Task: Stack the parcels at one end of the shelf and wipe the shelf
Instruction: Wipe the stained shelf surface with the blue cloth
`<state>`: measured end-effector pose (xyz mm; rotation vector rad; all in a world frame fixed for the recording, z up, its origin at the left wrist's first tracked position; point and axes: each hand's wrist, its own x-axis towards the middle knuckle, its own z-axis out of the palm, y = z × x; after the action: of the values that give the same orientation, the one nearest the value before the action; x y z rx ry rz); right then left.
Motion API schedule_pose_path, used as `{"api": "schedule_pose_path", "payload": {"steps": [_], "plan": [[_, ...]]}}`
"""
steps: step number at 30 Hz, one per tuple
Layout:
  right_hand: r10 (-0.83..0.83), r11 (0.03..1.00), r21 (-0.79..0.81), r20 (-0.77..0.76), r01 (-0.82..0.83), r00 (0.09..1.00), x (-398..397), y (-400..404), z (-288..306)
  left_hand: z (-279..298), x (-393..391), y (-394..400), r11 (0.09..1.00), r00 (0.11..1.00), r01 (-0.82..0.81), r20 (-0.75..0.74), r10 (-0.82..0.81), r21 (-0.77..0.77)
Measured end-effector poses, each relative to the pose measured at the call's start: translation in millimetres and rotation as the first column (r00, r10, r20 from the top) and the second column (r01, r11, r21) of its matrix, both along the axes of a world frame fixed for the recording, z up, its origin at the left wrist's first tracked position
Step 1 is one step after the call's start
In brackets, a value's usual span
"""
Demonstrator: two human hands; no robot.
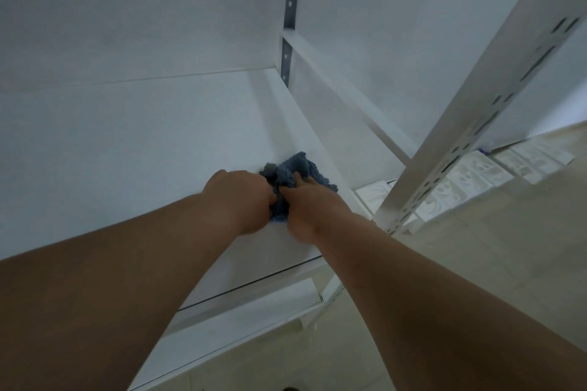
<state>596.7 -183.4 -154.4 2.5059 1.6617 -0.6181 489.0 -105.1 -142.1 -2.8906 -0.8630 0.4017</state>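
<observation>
A crumpled blue cloth (295, 170) lies on the white shelf board (127, 152) near its right end. Both my hands are on the cloth. My left hand (241, 200) grips the cloth's left side with curled fingers. My right hand (306, 203) lies over the cloth's right side, its fingers spread on the fabric and its thumb tucked into the folds. No parcels are in view.
A white slotted upright (470, 124) stands at the shelf's front right corner and a grey rear upright (290, 13) at the back. A lower shelf board (247, 320) shows below. Patterned white tiles (476, 174) line the floor by the wall.
</observation>
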Motion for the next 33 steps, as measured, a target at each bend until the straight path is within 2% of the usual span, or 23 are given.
{"api": "schedule_pose_path", "payload": {"steps": [4, 9, 18, 33], "plan": [[0.051, 0.998, -0.039, -0.004, -0.051, 0.999, -23, -7, 5, 3, -23, -7, 0.998, 0.999, -0.035, -0.024, 0.034, -0.042], [0.121, 0.993, -0.017, -0.023, -0.121, 0.992, -38, -20, 6, 1, -43, -18, 0.995, 0.996, -0.076, -0.057, 0.072, -0.069], [0.200, 0.979, 0.033, -0.055, -0.199, 0.978, -18, -49, -5, 3, -37, -51, 0.994, 0.994, -0.097, -0.048, 0.095, -0.045], [0.141, 0.990, 0.032, -0.031, -0.140, 0.989, 30, -112, -5, -4, 18, -107, 0.991, 0.995, -0.095, -0.035, 0.092, -0.092]]}}
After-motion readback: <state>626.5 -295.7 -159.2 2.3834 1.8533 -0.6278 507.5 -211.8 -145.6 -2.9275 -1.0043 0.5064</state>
